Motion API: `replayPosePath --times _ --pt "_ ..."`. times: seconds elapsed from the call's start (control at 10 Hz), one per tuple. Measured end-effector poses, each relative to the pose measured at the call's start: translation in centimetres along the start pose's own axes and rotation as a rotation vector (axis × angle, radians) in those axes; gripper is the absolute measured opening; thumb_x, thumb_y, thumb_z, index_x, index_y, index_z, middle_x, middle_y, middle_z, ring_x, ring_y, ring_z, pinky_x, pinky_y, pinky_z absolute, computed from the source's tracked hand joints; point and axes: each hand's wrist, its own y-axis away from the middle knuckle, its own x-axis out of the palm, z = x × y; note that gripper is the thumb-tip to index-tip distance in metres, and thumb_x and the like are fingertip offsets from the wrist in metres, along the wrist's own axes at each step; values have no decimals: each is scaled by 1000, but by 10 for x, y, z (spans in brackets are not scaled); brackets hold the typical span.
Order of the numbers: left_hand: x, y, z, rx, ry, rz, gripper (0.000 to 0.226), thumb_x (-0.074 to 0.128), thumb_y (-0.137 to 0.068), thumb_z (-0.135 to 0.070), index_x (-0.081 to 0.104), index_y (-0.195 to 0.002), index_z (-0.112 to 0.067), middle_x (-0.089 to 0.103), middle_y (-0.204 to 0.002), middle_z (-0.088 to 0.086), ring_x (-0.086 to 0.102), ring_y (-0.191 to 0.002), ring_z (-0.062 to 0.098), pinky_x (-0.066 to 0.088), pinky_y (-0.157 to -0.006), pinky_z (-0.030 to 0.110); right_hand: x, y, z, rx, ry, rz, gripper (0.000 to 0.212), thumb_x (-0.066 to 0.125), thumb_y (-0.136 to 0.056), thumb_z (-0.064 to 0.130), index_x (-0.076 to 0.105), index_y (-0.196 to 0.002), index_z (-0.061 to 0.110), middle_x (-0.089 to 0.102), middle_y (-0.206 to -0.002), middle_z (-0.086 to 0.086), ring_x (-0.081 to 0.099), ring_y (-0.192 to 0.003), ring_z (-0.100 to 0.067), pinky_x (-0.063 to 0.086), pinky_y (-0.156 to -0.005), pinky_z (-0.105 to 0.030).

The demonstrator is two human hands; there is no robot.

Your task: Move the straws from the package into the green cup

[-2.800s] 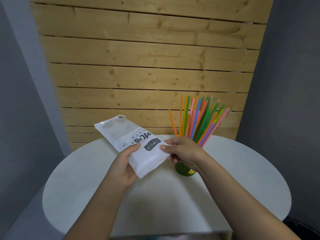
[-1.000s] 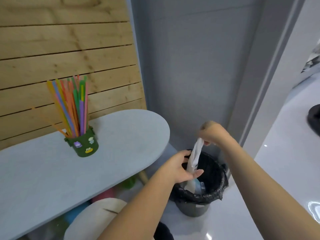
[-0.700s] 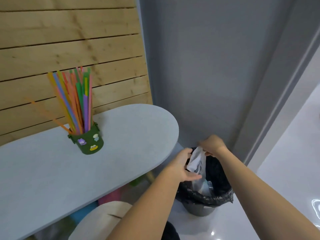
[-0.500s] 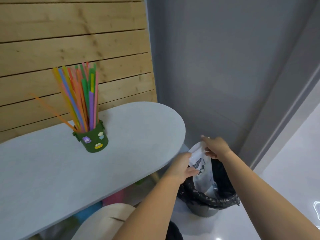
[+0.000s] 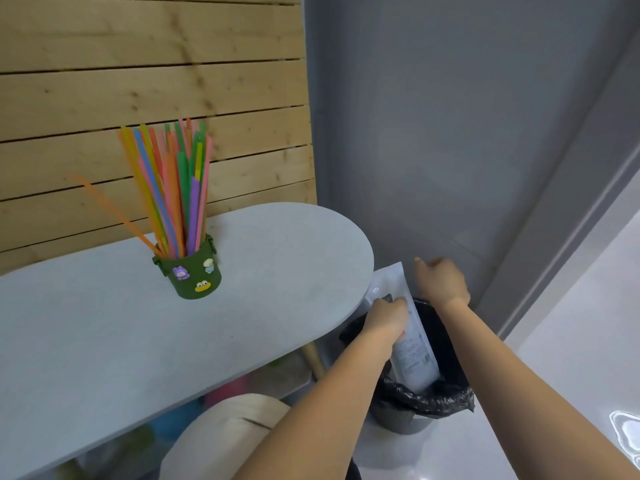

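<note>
The green cup point(image 5: 194, 280) with small stickers stands on the grey table point(image 5: 104, 341), holding several coloured straws point(image 5: 173, 188) upright; one orange straw leans far left. Right of the table's rounded end, the white straw package point(image 5: 414, 355) stands with its lower end inside a bin lined with a black bag point(image 5: 433, 401). My left hand point(image 5: 386, 318) grips the package's upper left side. My right hand point(image 5: 441, 284) is curled just right of the package's top edge, its back toward me; I cannot tell whether it touches the package.
A wooden slat wall point(image 5: 138, 64) backs the table and a grey wall point(image 5: 450, 133) rises behind the bin. A beige stool seat point(image 5: 221, 434) sits below the table edge near me. The glossy white floor point(image 5: 571, 341) stretches to the right.
The package has sunk lower into the bin and tilted. My right hand has come off its top corner and sits beside it. The view has drifted right and down.
</note>
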Motion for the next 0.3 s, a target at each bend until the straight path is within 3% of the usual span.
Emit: replayPosePath --times 0.1,0.2,0.3 --pt "6 19 -17 24 22 -8 26 43 -98 -22 53 -119 -11 51 -92 0 53 -76 12 55 -98 35 -10 14 19 -44 -76 -8 27 45 -90 37 54 -88 11 60 -81 -6 65 -87 -33 42 -71 -33" --pt "4 37 -33 103 65 -19 26 44 -96 -17 55 -120 -15 47 -77 0 52 -70 16 56 -96 40 -18 27 41 -95 -208 -4 31 47 -89 32 55 -111 13 64 -88 -3 66 -93 -34 50 -86 -40" --pt "-13 54 -43 255 62 -69 25 42 -95 -17 59 -112 -17 52 -82 3 52 -69 20 57 -90 41 -31 48 67 -188 -321 -5 20 47 -88 29 53 -104 19 65 -104 -5 67 -81 -29 53 -75 -37"
